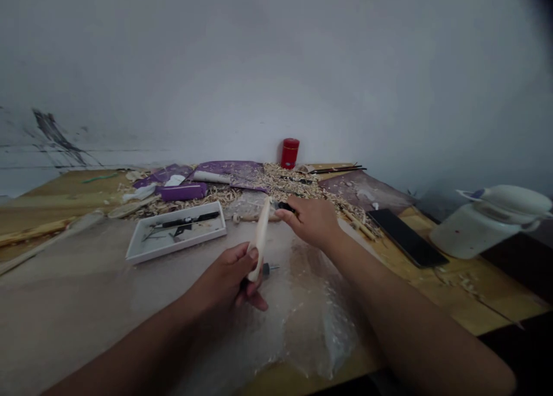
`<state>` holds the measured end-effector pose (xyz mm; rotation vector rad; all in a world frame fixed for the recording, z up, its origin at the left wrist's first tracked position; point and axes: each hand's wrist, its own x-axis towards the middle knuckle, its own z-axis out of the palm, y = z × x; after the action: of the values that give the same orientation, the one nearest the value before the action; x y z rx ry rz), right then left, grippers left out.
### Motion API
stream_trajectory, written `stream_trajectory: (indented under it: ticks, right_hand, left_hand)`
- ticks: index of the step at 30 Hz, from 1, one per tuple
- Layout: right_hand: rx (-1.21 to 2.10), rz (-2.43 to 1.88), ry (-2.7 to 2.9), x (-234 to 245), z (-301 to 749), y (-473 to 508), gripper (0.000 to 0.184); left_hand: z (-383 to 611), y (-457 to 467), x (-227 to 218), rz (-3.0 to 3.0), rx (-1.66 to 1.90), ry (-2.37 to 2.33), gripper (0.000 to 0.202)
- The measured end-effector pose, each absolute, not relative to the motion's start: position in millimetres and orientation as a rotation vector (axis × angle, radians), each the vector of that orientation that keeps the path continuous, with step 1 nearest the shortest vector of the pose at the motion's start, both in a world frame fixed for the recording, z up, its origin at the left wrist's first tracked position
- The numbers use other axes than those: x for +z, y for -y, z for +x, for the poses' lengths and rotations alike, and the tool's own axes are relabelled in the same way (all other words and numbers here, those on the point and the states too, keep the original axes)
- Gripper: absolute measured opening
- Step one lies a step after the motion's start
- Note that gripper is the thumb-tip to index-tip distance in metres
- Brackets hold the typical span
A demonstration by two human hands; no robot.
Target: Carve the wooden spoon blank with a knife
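Observation:
My left hand [247, 272] is closed round the lower part of a long pale piece of wood [261, 232], which tilts upward and away. My right hand [311, 219] grips a black-handled carving tool [286, 206] whose tip is at the upper end of the wood. Its blade is too small and blurred to make out. Just behind my left fingers, a dark knob with a thin metal shaft [268, 268] shows, partly hidden. Under both hands lies clear bubble wrap [302, 309].
A white tray [219, 229] holds a black pen-like tool [188, 220] and small metal pieces. Wood shavings [294, 184] are heaped along the back, near a red canister [290, 153] and purple sheets [233, 168]. At right are a phone [404, 238] and a white lidded pot [469, 229].

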<state>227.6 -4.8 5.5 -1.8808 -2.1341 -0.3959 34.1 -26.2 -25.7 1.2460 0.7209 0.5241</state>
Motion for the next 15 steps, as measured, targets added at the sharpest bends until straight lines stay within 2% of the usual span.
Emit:
stream_trajectory:
  ticks: [11,15]
  right_hand:
    - [-0.404,-1.951,2.030,-1.6,220.7,2.3,0.061]
    - [-0.218,-2.006,1.726,1.0,252.9,-12.6,0.063]
  left_hand:
    - [32.5,21.8,-17.9,1.215,0.528,-0.729,0.030]
    - [36.2,33.7,-23.4,1.233,0.373,-0.734,0.026]
